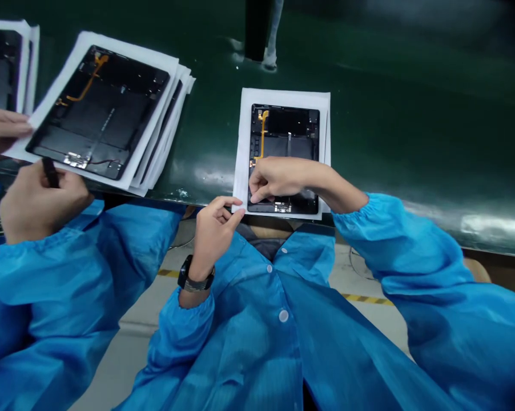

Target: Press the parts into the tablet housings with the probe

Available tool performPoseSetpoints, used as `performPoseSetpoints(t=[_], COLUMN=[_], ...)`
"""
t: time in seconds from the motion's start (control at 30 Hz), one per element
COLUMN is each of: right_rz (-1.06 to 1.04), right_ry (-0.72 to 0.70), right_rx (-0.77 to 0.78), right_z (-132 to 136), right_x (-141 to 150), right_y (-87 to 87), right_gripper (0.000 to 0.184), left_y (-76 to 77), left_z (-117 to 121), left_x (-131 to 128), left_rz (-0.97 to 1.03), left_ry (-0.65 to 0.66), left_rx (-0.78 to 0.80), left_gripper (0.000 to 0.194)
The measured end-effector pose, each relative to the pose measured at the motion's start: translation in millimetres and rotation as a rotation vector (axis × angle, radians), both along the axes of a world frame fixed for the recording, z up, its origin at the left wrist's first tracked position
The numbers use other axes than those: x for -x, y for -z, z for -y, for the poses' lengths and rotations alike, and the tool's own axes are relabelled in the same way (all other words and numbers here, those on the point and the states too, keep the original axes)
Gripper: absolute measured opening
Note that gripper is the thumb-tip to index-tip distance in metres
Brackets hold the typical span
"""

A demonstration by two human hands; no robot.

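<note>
Tablet housing (278,140) on white sheets (242,148), right hand (277,176) over it, grip unclear, left hand (215,229) at their corner, grip parted

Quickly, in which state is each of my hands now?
Left hand: loosely curled at the near-left corner of the white sheet; grip cannot be told.
Right hand: curled over the open tablet housing; anything pinched cannot be told.
</note>
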State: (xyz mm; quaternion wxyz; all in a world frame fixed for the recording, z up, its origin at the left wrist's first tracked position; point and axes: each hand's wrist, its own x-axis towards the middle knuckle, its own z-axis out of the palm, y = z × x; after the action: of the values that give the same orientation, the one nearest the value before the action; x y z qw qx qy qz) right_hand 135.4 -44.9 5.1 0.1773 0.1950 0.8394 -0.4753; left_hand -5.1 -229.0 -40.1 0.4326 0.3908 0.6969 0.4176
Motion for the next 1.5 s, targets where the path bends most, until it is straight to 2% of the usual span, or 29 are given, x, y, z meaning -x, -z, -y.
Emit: performPoseSetpoints(t=[0.13, 0.27, 0.5, 0.63, 0.77, 0.93, 1.1, 1.3, 1.37, 1.5], right_rz=[0.101, 0.147, 0.098, 0.094, 0.128, 0.082, 0.009, 0.005, 0.002, -0.011], right_ry=[-0.062, -0.073, -0.063, -0.063, -0.03, 0.095, 0.21, 0.22, 0.193, 0.086], right_rx=[-0.117, -0.184, -0.104, -0.116, -0.152, -0.314, -0.339, -0.485, -0.417, -0.098], right_z=[-1, -1, -6, -7, -2, 5, 11, 10, 4, -11], right_x=[15, 17, 9, 9, 12, 12, 12, 16, 14, 2], right_y=[-4.5, -7.6, -2.2, -1.2, -2.5, -2.2, 0.0, 10.7, 12.1, 5.8], right_gripper=[0.028, 0.023, 0.01, 0.009, 0.016, 0.034, 0.041, 0.045, 0.043, 0.036], left_y=[0.8, 1.9, 0.4, -0.5, 0.4, -1.5, -4.0, -4.0, -5.5, -10.1], left_z=[-2, -5, -11, -14, -16, -18, -23, -26, -26, -27], left_x=[3, 4, 3, 4, 3, 3, 3, 6, 7, 9], left_rz=[-0.047, -0.063, -0.113, -0.122, -0.135, -0.14, -0.133, -0.119, -0.086, -0.026], left_ry=[0.027, 0.041, 0.062, 0.075, 0.087, 0.098, 0.125, 0.144, 0.139, 0.132], left_rx=[0.004, -0.01, -0.032, -0.023, -0.027, -0.012, 0.004, 0.024, 0.041, 0.068], left_gripper=[0.013, 0.012, 0.015, 0.015, 0.014, 0.014, 0.011, 0.012, 0.012, 0.013])
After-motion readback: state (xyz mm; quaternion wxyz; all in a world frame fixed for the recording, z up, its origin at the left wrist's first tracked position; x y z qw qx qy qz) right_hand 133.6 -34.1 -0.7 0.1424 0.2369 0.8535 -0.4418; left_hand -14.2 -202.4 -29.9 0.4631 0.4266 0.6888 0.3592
